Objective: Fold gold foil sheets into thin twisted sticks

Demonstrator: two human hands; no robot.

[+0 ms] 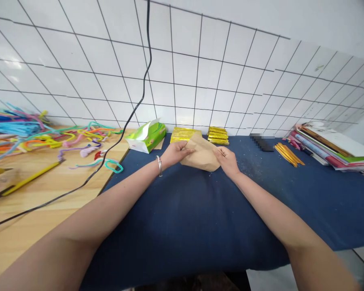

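A piece of brown kraft paper, perhaps a sheet or an envelope, is held up over the dark blue cloth. My left hand, with a silver bangle at the wrist, pinches its left side. The right edge is gripped between thumb and fingers of my right hand. Behind the paper lie two stacks of shiny gold foil strips, a left stack partly hidden by it and a right stack.
A green tissue box stands left of the foil. Colourful pipe cleaners and a yellow pencil-like stick lie on the wooden table. A black cable hangs across. Rightward are a pixelated dark object, gold strips and stacked papers.
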